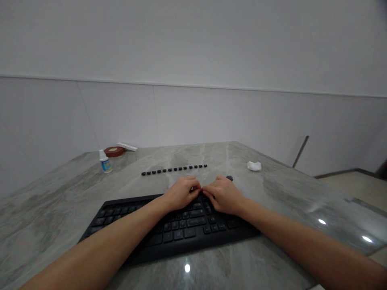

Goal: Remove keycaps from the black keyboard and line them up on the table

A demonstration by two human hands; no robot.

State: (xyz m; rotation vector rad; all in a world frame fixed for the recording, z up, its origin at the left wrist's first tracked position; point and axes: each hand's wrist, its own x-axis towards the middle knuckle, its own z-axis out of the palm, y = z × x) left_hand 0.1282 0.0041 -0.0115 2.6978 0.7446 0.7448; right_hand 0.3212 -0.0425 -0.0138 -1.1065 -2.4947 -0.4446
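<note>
While hands [182, 193] partly hide it | keyboard [178, 234]: black, wide, dark-keyed

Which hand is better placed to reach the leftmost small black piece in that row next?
Likely the left hand: it's nearer the leftmost piece, while the right hand is farther right at the keyboard.

Keycap row [175, 169] ahead, gap beside white wad [254, 166]
</note>
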